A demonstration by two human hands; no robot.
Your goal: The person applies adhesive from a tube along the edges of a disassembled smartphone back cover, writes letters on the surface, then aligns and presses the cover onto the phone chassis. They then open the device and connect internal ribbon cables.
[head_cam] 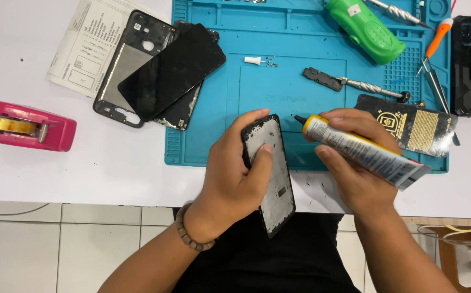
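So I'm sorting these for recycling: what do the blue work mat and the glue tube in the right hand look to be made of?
The blue work mat looks like matte silicone or soft rubber: moulded trays and a grid of small wells, no glare. The glue tube, held in the right hand, looks like thin metal or laminate with a glossy printed skin and a flat crimped end, though which one is unclear. Its black nozzle seems plastic.
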